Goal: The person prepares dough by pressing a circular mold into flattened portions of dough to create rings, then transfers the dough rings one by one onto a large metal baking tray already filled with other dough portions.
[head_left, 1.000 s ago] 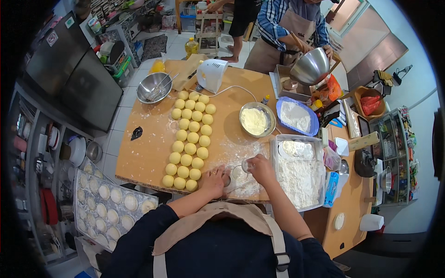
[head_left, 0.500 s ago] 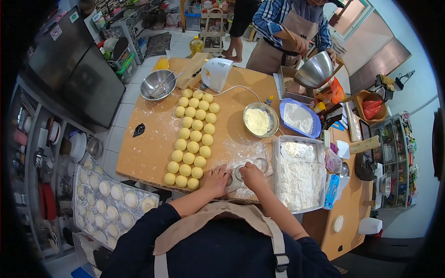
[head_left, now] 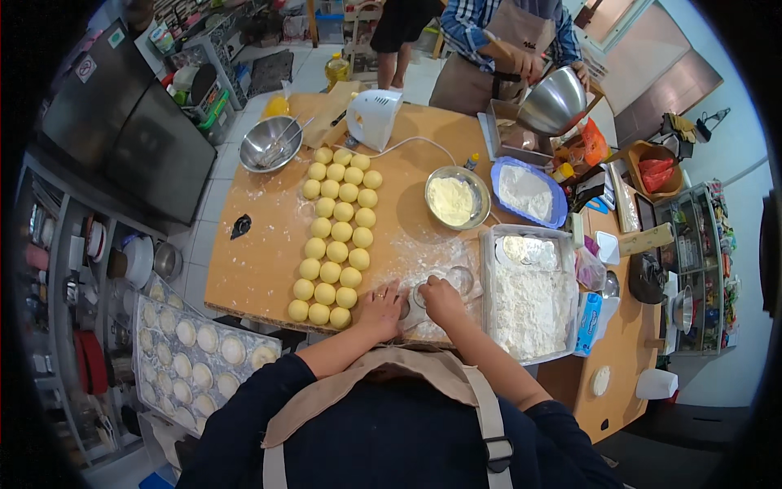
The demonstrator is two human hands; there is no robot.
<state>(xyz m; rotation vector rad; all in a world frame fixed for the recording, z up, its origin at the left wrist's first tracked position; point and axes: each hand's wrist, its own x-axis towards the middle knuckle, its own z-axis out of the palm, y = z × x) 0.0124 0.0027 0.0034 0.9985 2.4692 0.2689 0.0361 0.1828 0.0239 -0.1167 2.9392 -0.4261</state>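
Note:
A thin floured sheet of dough (head_left: 429, 328) with round openings lies at the table's near edge. My left hand (head_left: 380, 311) rests on it with fingers stretched out, at the sheet's left side. My right hand (head_left: 444, 300) is closed, fingertips pressed together over the dough beside a small round ring shape (head_left: 419, 295); what they hold is hidden. Another round outline (head_left: 460, 280) shows just beyond that hand. Left of my hands, yellow dough balls (head_left: 330, 272) stand in close rows. To the right is a clear tub of flour (head_left: 486, 326) with a round lid-like disc (head_left: 521, 251) in it.
A bowl of pale yellow mix (head_left: 450, 201), a blue dish of white powder (head_left: 562, 204) and a white hand mixer (head_left: 375, 121) stand farther back. Floured dough rounds fill a tray (head_left: 244, 336) at lower left. Across the table a co-worker (head_left: 521, 49) tilts a steel bowl (head_left: 554, 102).
The view has shifted slightly. My hands stay in nearly the same place on the dough. A second person in the background has moved; the co-worker still holds the steel bowl.

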